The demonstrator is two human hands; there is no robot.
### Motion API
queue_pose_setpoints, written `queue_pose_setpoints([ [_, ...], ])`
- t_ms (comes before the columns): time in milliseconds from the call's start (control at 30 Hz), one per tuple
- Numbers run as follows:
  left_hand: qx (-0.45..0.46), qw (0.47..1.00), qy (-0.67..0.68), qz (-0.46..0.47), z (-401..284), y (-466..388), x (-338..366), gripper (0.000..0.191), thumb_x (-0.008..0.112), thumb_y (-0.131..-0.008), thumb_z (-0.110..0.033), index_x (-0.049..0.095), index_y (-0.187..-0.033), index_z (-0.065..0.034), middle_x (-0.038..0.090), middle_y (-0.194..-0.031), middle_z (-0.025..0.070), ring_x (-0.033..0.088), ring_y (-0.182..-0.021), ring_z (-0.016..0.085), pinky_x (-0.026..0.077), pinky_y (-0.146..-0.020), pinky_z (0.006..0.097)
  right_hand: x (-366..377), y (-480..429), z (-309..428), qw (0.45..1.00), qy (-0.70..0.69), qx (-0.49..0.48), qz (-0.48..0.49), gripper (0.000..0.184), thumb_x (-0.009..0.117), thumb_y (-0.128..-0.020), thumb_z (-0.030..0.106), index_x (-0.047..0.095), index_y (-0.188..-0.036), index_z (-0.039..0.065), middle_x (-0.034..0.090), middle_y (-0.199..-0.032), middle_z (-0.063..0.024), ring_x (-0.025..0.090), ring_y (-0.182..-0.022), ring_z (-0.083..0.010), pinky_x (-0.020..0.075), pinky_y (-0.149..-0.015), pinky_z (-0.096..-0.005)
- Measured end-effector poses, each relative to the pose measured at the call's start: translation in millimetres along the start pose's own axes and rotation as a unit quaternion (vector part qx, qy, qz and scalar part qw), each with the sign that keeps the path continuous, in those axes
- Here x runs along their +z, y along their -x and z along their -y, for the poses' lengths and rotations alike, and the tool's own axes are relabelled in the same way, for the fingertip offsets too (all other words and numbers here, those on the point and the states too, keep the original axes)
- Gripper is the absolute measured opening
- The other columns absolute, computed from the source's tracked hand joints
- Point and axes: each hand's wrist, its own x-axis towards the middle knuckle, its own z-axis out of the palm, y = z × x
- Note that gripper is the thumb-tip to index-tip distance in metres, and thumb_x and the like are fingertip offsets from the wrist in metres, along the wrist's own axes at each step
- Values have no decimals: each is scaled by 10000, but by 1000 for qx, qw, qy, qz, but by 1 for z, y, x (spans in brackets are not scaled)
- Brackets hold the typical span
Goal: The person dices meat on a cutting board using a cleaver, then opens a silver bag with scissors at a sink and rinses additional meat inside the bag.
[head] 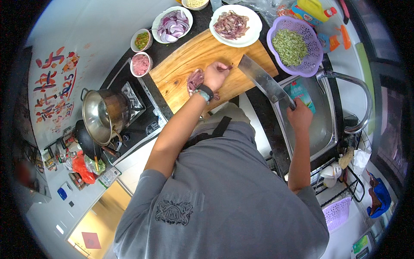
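Note:
My left hand (217,76) rests over the wooden cutting board (181,58), its fingers closed around a small piece of dark reddish meat (229,67). More of the same meat (195,79) lies on the board beside and under my left wrist. My right hand (299,115) grips the handle of a cleaver (262,76), whose broad blade points up and left over the board's right part. Sliced reddish meat (231,25) is heaped on a white plate (257,29) at the board's far edge. The underside of my left hand is hidden.
A purple colander (315,48) of chopped green vegetable, a metal sink (323,136) and its faucet (365,87) are at right. Sliced onion on a plate (155,26), a bowl of minced meat (141,64) and a chopped pepper bowl (141,40) stand beyond-left. A large pot (106,113) sits left.

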Motion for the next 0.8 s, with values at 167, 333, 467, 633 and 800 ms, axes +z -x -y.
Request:
queue_pose_setpoints([
  [167,-14,998,17,-65,37,-17,-15,159,715,-797,-57,626,-907,15,667,-853,70,628,-751,120,511,-697,250,11,-5,-4,999,-40,-26,-2,322,713,-747,261,619,-972,52,672,-844,-199,650,-780,-395,513,-698,-486],
  [333,28,985,-168,7,3,-17,-37,141,642,-784,-22,662,-924,-9,690,-839,108,662,-756,181,523,-713,286,27,-14,-9,996,-89,-15,25,392,711,-795,374,634,-962,28,665,-823,-215,648,-762,-397,508,-669,-468],
  [467,114,950,-289,-20,14,-23,-41,170,614,-780,-42,667,-940,-28,675,-898,150,654,-807,287,525,-756,359,32,-19,-12,991,-134,-21,16,442,686,-828,418,643,-986,7,659,-797,-220,645,-737,-397,505,-644,-447],
  [633,198,875,-434,88,-18,-17,-23,309,675,-756,-165,644,-1047,-64,614,-1051,183,574,-1017,346,470,-891,427,24,-22,-11,988,-144,4,53,456,671,-842,427,640,-978,-8,653,-785,-225,639,-719,-397,495,-628,-449],
  [800,215,843,-492,42,-6,-22,1,185,595,-820,-152,614,-956,-27,605,-1019,191,578,-968,366,477,-859,440,33,-17,-15,988,-143,-18,47,441,669,-848,413,635,-943,-16,651,-791,-232,637,-720,-401,493,-627,-447],
])
